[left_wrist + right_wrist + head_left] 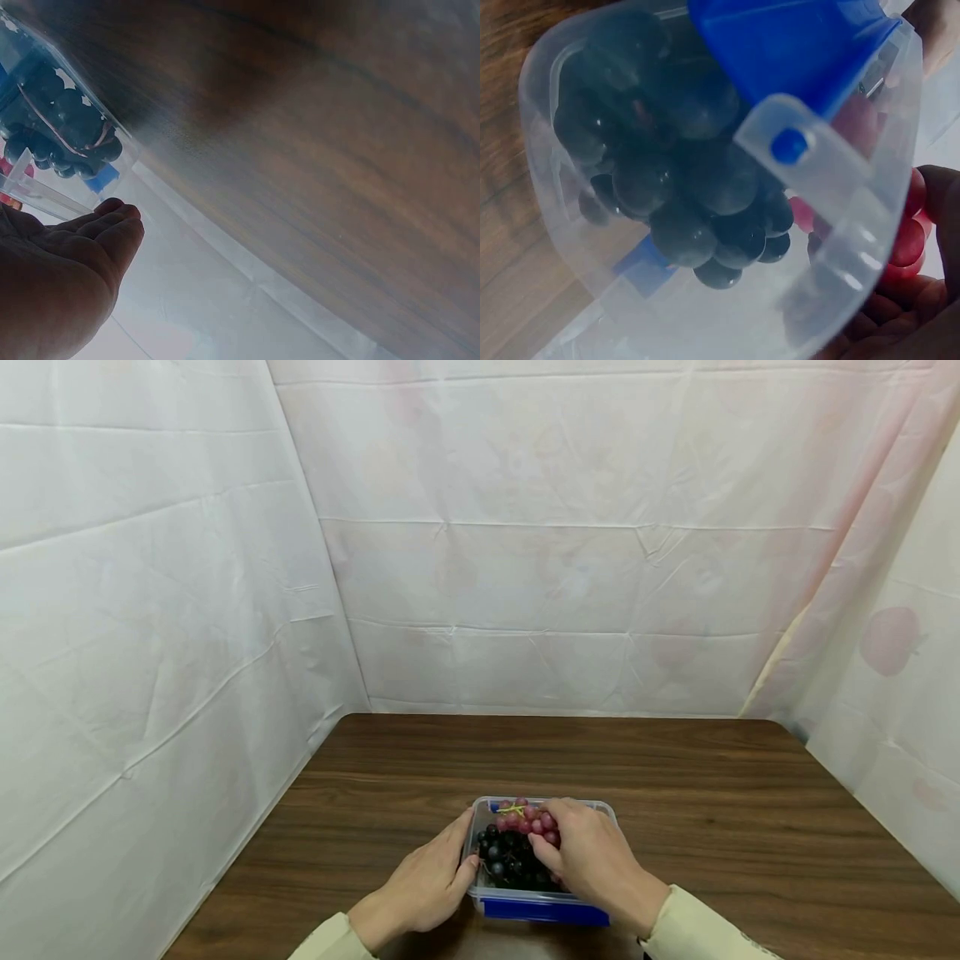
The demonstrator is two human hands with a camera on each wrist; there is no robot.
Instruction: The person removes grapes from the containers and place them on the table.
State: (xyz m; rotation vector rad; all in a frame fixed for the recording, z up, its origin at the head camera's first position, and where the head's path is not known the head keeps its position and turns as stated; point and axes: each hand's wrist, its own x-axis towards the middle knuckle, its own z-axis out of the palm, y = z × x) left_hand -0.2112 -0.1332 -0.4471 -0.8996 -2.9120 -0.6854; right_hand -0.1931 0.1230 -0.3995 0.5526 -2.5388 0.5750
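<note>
A clear plastic container (474, 890) with a blue clip (543, 912) along its near side stands on the table. Inside it lies a bunch of black grapes (510, 860), also seen through the wall in the right wrist view. Behind these, a bunch of red grapes (517, 818) with a green stem is at the far part of the container. My right hand (596, 860) reaches over the near right rim and grips the red grapes with thumb and fingers. Against the container's left side rests my left hand (427, 877), its fingers fairly straight.
The brown wood-grain table (390, 768) extends behind and to both sides of the container. White sheeting (525, 577) hangs behind the table and along its left and right sides.
</note>
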